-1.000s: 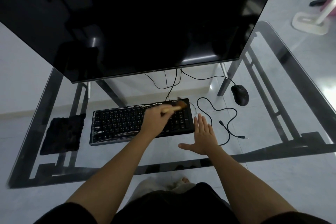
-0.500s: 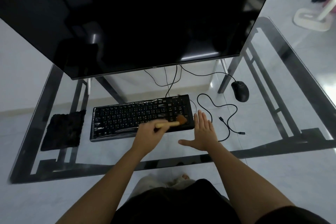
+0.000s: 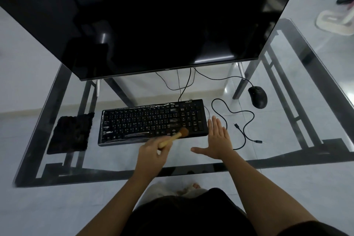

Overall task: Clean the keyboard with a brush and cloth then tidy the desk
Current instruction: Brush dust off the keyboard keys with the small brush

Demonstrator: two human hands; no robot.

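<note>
A black keyboard [image 3: 153, 121] lies at the middle of a glass surface [image 3: 287, 151], below a dark screen [image 3: 153, 19]. The left hand [image 3: 152, 152] has its fingers closed around the wooden handle of a small brush [image 3: 173, 137], bristles on the keyboard's front edge. The right hand [image 3: 218, 138] rests flat, fingers spread, touching the keyboard's right end. A dark cloth [image 3: 70, 133] lies left of it. The brush looks light and soft-tipped, best held by the handle.
</note>
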